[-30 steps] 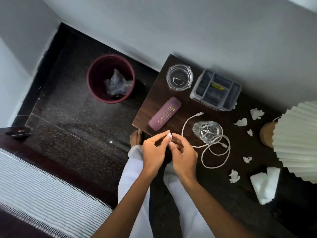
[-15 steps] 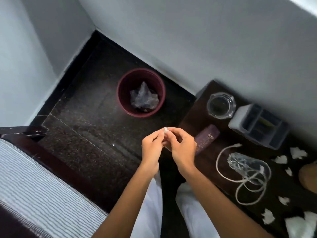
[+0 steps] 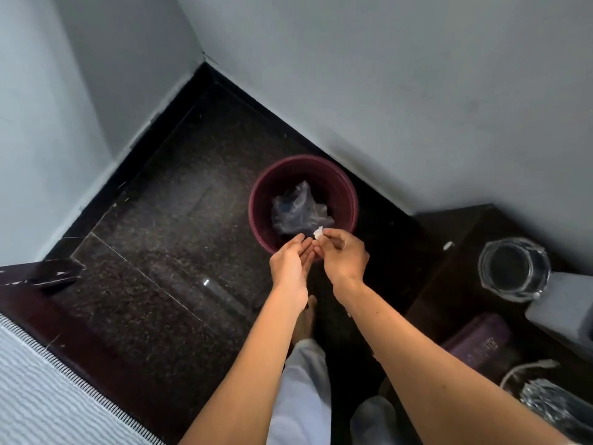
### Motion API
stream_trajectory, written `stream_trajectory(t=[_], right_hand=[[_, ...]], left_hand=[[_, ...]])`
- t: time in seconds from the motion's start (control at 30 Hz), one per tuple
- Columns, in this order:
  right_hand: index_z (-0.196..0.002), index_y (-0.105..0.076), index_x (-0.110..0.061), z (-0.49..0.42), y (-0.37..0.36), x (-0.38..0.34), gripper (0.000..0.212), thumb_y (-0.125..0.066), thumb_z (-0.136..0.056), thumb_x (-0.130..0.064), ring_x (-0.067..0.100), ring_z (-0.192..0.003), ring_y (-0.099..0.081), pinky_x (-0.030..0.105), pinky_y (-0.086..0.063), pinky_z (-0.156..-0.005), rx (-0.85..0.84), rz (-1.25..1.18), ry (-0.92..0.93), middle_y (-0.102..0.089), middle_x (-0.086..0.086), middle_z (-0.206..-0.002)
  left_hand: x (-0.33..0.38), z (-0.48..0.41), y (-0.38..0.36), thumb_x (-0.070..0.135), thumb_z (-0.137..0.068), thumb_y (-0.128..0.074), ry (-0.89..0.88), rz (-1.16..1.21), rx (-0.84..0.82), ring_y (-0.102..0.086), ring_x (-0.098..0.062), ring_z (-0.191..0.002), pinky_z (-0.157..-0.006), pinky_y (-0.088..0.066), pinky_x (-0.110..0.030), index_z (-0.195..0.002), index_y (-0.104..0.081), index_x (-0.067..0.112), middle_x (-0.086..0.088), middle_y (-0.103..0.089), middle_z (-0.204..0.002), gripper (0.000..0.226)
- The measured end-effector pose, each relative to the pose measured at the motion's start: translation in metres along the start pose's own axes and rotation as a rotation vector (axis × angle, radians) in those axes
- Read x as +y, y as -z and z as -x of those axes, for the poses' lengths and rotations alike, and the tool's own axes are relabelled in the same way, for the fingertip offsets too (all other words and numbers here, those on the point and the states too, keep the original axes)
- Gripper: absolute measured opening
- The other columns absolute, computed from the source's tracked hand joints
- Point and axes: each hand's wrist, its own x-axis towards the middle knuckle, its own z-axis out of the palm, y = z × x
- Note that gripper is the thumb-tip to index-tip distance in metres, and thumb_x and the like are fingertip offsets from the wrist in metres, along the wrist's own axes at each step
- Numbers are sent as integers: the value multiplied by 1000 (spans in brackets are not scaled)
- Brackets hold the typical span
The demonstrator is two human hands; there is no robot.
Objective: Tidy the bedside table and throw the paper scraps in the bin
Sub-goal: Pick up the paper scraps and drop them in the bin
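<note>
A maroon bin (image 3: 348,194) stands on the dark floor by the wall, with a crumpled clear plastic bag (image 3: 296,208) inside. Both hands hover over its near rim. My right hand (image 3: 345,256) pinches a small white paper scrap (image 3: 318,232) between thumb and fingertips, just above the bin's opening. My left hand (image 3: 290,263) is beside it with fingers extended and apart, palm turned toward the right hand, holding nothing. The dark bedside table (image 3: 462,284) shows at the right edge.
On the table stand a glass ashtray (image 3: 513,273), a grey organiser tray (image 3: 568,311), a purple case (image 3: 481,345), a white cable (image 3: 526,369) and a cut glass (image 3: 545,403). A striped bed (image 3: 48,390) with dark frame lies lower left. My bare foot (image 3: 305,319) is near the bin.
My view swung left from the table to the bin. Both hands carried the scrap over the bin's near rim, and my left hand let go and spread its fingers.
</note>
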Motion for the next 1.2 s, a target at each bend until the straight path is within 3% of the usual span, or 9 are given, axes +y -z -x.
stream_trajectory(t=[0.13,0.33,0.5,0.67,0.83,0.93,1.03,1.1,1.2], right_hand=[[-103,-73,-26,-5,0,3,21,-66,-96,-7,-3,-75,-74,14,-59,-74,-1,8,-4,-75,-3,-100],[-127,-67,-21,0,5,5,35,-61,-98,-3,6,-89,-74,32,-60,-94,-57,34,-24,-71,4,-115],[-121,-70,-21,23,22,9,29,-63,-97,-6,7,-95,-72,34,-57,-98,-48,28,11,-74,-3,-104],[-115,-73,-20,69,67,20,24,-69,-94,-10,5,-99,-72,30,-57,-97,-20,-139,17,-76,-6,-103],[-106,-74,-24,120,135,41,23,-70,-92,-6,-1,-95,-73,19,-58,-88,80,-299,-2,-78,-4,-101],[-101,-74,-25,150,177,59,24,-70,-91,-3,5,-95,-74,22,-58,-87,182,-366,-46,-78,-2,-100],[-103,-74,-23,175,216,77,24,-69,-90,-3,8,-96,-73,25,-56,-92,285,-338,-89,-77,-2,-101],[-109,-74,-17,191,245,95,23,-69,-90,-5,-2,-90,-72,19,-56,-90,341,-294,-97,-77,-3,-102],[-116,-73,-10,212,286,125,26,-68,-92,-5,-1,-90,-71,26,-58,-92,385,-272,-122,-77,1,-105]], left_hand=[[0,-5,-1,3,-103,-49,18,-20,2,-71,-23,-107,-96,-55,-31,-131,-61,-1,-15,-73,-110,31],[-4,6,4,3,-104,-48,9,-37,6,-71,-21,-106,-98,-54,-31,-132,-60,-1,-14,-73,-108,31],[-13,31,6,2,-103,-51,-16,-52,-5,-71,-25,-112,-100,-54,-32,-131,-61,-2,-19,-72,-117,30],[-36,85,9,5,-102,-53,-28,-91,-77,-73,-20,-108,-96,-54,-30,-130,-63,3,-15,-74,-115,29],[-77,152,5,8,-104,-51,19,-170,-151,-74,-18,-106,-91,-54,-29,-128,-64,9,-14,-75,-115,27],[-115,192,1,7,-105,-48,38,-200,-192,-74,-18,-105,-89,-54,-29,-127,-63,8,-12,-75,-114,27],[-154,225,-1,6,-105,-45,65,-265,-206,-74,-17,-102,-91,-54,-30,-128,-62,7,-12,-75,-113,28],[-184,244,-5,6,-105,-45,59,-364,-210,-74,-17,-101,-86,-58,-27,-125,-64,9,-10,-74,-114,27],[-231,264,-3,9,-104,-51,-88,-718,-255,-73,-13,-103,-88,-58,-26,-122,-68,17,-3,-74,-115,27]])
